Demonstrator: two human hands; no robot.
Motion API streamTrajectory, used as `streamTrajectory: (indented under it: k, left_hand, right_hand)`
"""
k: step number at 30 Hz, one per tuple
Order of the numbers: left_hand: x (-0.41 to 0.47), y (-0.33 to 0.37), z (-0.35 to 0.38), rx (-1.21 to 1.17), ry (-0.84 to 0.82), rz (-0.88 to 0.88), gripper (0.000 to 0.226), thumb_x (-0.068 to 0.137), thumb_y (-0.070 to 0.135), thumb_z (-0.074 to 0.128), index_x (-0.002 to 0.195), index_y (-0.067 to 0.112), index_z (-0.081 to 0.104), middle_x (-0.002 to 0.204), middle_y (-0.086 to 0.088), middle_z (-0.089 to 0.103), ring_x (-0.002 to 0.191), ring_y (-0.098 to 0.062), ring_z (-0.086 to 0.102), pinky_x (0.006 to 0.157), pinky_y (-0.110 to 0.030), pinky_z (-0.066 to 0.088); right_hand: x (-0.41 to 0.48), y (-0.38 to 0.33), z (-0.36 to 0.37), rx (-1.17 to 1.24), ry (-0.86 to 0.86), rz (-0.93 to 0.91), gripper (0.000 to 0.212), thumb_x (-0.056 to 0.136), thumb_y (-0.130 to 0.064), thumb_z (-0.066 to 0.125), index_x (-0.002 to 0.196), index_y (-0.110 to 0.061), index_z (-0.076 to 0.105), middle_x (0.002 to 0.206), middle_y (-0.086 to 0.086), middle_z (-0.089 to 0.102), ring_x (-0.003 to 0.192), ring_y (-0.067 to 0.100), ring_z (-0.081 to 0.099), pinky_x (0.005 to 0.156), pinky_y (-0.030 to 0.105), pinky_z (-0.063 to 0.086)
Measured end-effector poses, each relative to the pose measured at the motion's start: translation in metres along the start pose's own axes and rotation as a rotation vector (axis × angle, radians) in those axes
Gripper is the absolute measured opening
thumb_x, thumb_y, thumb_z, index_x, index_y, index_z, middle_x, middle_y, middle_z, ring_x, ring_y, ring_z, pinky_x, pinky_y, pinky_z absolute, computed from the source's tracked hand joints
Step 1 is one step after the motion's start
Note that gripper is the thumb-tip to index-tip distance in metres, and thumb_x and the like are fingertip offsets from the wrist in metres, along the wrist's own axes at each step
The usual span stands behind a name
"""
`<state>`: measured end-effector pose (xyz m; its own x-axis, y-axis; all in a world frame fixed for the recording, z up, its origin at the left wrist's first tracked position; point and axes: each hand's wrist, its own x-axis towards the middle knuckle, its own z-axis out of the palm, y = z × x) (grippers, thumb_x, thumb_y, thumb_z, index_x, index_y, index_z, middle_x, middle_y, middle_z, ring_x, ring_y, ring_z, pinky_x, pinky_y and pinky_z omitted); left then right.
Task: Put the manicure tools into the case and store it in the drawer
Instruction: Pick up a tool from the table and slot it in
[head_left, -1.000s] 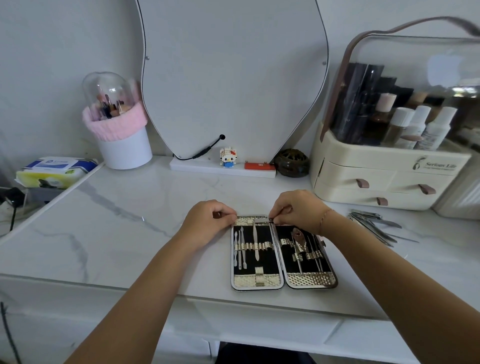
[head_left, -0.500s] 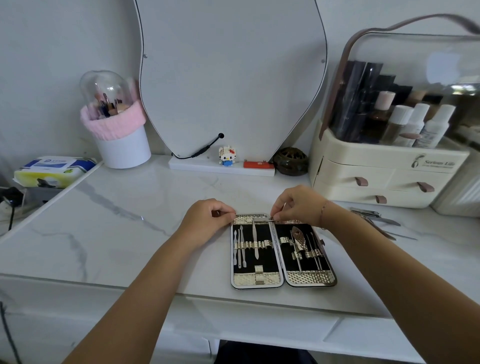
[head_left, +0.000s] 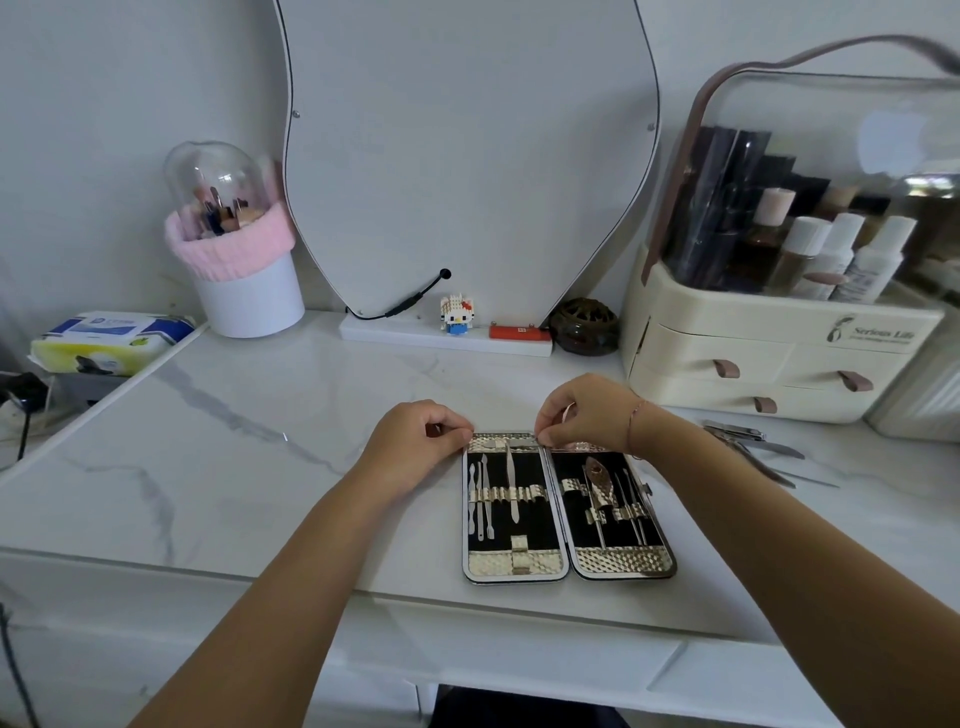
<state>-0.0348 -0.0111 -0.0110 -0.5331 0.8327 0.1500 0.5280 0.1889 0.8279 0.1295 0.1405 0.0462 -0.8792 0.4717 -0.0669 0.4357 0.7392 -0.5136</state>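
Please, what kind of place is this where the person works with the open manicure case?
Most likely a dressing table at home: a curved mirror stands at the back, a cosmetics organizer with bottles sits at the right, and a brush holder at the left.

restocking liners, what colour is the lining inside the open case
Black lining inside the case, seen in the head view.

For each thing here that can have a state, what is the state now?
manicure case: open flat, partly filled
left hand: at the case's top left corner
right hand: fingers pinched at the case's top edge
loose tools: outside the case
organizer drawers: closed
brush holder dome: closed
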Motion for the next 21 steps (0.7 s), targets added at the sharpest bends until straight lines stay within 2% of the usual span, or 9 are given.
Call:
streamTrajectory:
  k: [4,6,10,14,16,19,21]
  left_hand:
    - [0.0,0.0,0.0,0.0,0.002,0.005,0.011,0.082,0.022,0.07,0.08,0.032,0.072,0.086,0.009,0.069,0.085,-0.009,0.061,0.075,-0.022,0.044]
    - [-0.001,0.0,0.0,0.0,0.007,0.008,0.009,0.081,0.023,0.071,0.081,0.032,0.073,0.087,0.008,0.069,0.085,-0.009,0.062,0.075,-0.022,0.044]
    - [-0.001,0.0,0.0,0.012,0.009,0.006,0.007,0.082,0.024,0.071,0.083,0.03,0.074,0.085,0.01,0.068,0.084,-0.008,0.061,0.073,-0.022,0.043]
    - [-0.001,0.0,0.0,0.003,0.008,0.011,0.008,0.082,0.024,0.071,0.082,0.031,0.073,0.084,0.01,0.068,0.083,-0.007,0.06,0.072,-0.021,0.041]
    - [-0.001,0.0,0.0,0.003,0.006,0.015,0.01,0.081,0.023,0.071,0.08,0.033,0.072,0.084,0.01,0.068,0.082,-0.007,0.06,0.071,-0.02,0.041]
    - [-0.001,-0.001,0.0,-0.006,0.009,0.032,0.014,0.081,0.022,0.071,0.077,0.036,0.071,0.084,0.013,0.069,0.083,-0.004,0.061,0.071,-0.018,0.039]
    - [-0.001,-0.001,-0.002,-0.011,0.007,0.044,0.016,0.081,0.022,0.071,0.078,0.038,0.07,0.085,0.013,0.069,0.085,-0.003,0.061,0.072,-0.016,0.039]
  right_hand:
    - [0.002,0.001,0.002,0.013,0.005,-0.013,0.003,0.077,-0.017,0.072,0.079,-0.018,0.073,0.068,-0.01,0.062,0.058,0.001,0.051,0.052,0.001,0.037]
    - [0.003,0.0,0.005,0.025,-0.001,-0.021,0.004,0.076,-0.019,0.073,0.08,-0.017,0.073,0.068,-0.009,0.061,0.057,0.002,0.05,0.053,0.005,0.038]
    - [0.009,-0.002,0.013,0.006,-0.02,-0.034,0.008,0.076,-0.024,0.073,0.083,-0.02,0.074,0.075,-0.006,0.065,0.067,0.004,0.054,0.062,0.017,0.04]
    - [0.007,-0.002,0.015,0.053,0.004,-0.015,0.002,0.077,-0.023,0.072,0.078,-0.022,0.072,0.076,-0.007,0.065,0.061,0.002,0.051,0.057,0.014,0.035]
    - [0.003,-0.004,0.018,0.066,0.046,-0.007,0.003,0.077,-0.023,0.072,0.076,-0.024,0.069,0.083,-0.003,0.066,0.061,0.003,0.05,0.058,0.015,0.037]
    - [-0.009,-0.002,0.02,0.102,0.201,-0.019,0.004,0.078,-0.02,0.071,0.077,-0.024,0.069,0.089,-0.002,0.061,0.071,0.007,0.053,0.067,0.023,0.044]
    - [-0.026,0.007,0.014,0.106,0.305,-0.029,0.004,0.079,-0.02,0.069,0.08,-0.024,0.07,0.088,-0.001,0.06,0.075,0.012,0.054,0.069,0.023,0.047]
